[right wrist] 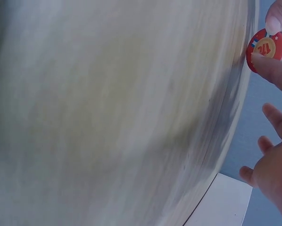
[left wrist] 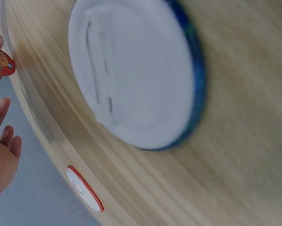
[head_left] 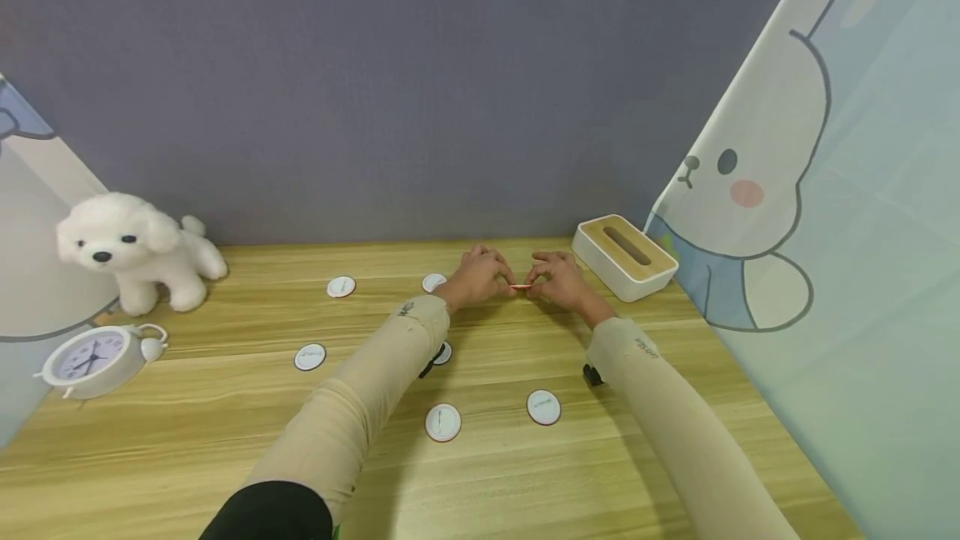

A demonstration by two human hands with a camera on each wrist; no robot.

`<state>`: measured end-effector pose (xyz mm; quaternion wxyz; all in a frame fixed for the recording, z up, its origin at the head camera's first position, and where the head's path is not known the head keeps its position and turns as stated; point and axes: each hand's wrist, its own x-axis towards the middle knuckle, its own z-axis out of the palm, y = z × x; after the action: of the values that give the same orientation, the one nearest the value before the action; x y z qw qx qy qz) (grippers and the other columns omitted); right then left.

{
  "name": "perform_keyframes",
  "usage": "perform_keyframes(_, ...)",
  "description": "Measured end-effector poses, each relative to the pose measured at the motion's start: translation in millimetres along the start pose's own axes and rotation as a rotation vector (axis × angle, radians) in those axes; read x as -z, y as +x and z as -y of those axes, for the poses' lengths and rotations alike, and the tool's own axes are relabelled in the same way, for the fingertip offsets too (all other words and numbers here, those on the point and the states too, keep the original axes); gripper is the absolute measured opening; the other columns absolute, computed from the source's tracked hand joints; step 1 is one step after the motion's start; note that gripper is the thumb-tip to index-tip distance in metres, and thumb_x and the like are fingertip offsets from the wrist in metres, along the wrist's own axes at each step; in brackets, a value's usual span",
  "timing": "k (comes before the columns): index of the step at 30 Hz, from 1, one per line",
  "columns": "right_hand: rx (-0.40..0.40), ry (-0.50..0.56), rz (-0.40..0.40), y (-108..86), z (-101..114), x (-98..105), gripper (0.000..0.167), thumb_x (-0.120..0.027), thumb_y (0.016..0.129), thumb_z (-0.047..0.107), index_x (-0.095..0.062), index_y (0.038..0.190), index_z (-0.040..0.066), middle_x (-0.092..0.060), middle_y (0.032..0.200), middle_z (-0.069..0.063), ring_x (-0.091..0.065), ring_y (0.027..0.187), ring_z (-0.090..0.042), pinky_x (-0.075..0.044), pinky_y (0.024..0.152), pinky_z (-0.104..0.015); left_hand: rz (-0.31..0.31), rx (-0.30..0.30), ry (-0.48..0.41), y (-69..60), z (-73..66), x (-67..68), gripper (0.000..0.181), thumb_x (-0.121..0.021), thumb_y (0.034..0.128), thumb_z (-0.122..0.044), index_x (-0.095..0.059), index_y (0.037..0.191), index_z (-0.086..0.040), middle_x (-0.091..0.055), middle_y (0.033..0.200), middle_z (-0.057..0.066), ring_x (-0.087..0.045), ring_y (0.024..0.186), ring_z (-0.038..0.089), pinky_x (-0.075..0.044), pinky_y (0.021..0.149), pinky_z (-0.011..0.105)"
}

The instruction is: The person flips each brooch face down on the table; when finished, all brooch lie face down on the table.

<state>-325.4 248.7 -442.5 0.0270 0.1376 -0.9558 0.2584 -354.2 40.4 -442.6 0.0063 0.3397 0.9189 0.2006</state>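
A round red pin badge (head_left: 521,286) is held between the two hands near the far edge of the table. My left hand (head_left: 480,275) pinches its left side with thumb and fingertips, while my right hand (head_left: 558,280) pinches the right side. In the right wrist view the printed front of the red badge (right wrist: 266,46) shows, with a tan centre. Lying pin side up under the left forearm is a blue-edged badge (left wrist: 136,70), large in the left wrist view. Another badge (left wrist: 83,189), red-rimmed with a white back, lies beyond it.
More white-backed badges lie about the wooden table, among them one (head_left: 443,422) in front and one (head_left: 543,407) between the forearms. A white tissue box (head_left: 637,277) with a wooden lid stands right of the hands. At left are a plush dog (head_left: 142,248) and an alarm clock (head_left: 93,361).
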Motion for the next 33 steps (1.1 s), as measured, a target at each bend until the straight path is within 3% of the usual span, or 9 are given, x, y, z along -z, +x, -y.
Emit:
perform_keyframes(13, 0.085, -0.211, -0.01, -3.5, 1.0, -0.7, 0.009, -0.084, 0.08, 0.02, -0.078, 0.086, 0.019, -0.052, 0.149, -0.018, -0.032, 0.14, -0.052, -0.023, 0.107, -0.077, 0.033, -0.006, 0.061, -1.5, -2.7, -0.6, 0.022, -0.075, 0.0874, -0.044, -0.079, 0.103, -0.029, -0.061, 0.131, 0.0, -0.04, 0.131, 0.027, -0.031, 0.108, 0.049)
perform_keyframes(20, 0.099, -0.302, 0.038, -7.0, 1.6, 1.6, 0.01, -0.074, 0.085, 0.018, -0.08, 0.092, 0.021, -0.052, 0.15, -0.015, -0.032, 0.141, -0.051, -0.024, 0.108, -0.075, 0.1, -0.032, 0.123, -4.4, -0.9, 0.6, 0.03, -0.065, 0.0935, -0.05, -0.077, 0.114, -0.031, -0.057, 0.14, 0.001, -0.038, 0.131, 0.025, -0.03, 0.109, 0.048)
perform_keyframes(33, 0.046, -0.274, 0.108, -10.0, -0.3, 3.9, 0.021, -0.067, 0.086, 0.02, -0.08, 0.101, 0.023, -0.05, 0.152, -0.014, -0.03, 0.142, -0.05, -0.024, 0.108, -0.075, 0.133, -0.028, 0.18, -4.1, 0.1, -0.7, 0.031, -0.063, 0.0954, -0.051, -0.073, 0.121, -0.036, -0.056, 0.14, 0.0, -0.038, 0.13, 0.026, -0.029, 0.11, 0.046)
